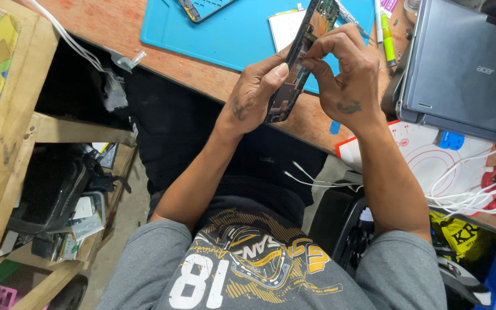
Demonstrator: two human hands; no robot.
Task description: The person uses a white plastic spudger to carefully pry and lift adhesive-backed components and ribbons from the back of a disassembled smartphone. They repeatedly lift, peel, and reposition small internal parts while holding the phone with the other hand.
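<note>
An opened phone [302,60] with bare circuit parts showing is held edge-on above the wooden table [144,34]. My left hand [256,95] grips its lower half, thumb pressed along the side. My right hand [345,72] pinches the phone's middle edge with thumb and fingertips. Both hands are over the table's near edge, by the blue work mat [236,34].
A closed grey laptop [466,69] lies at the right, with white cables [472,189] and a white mat with red circles [420,155] below it. Pens [387,34] lie beside the blue mat. A wooden shelf [58,189] with clutter stands at the left.
</note>
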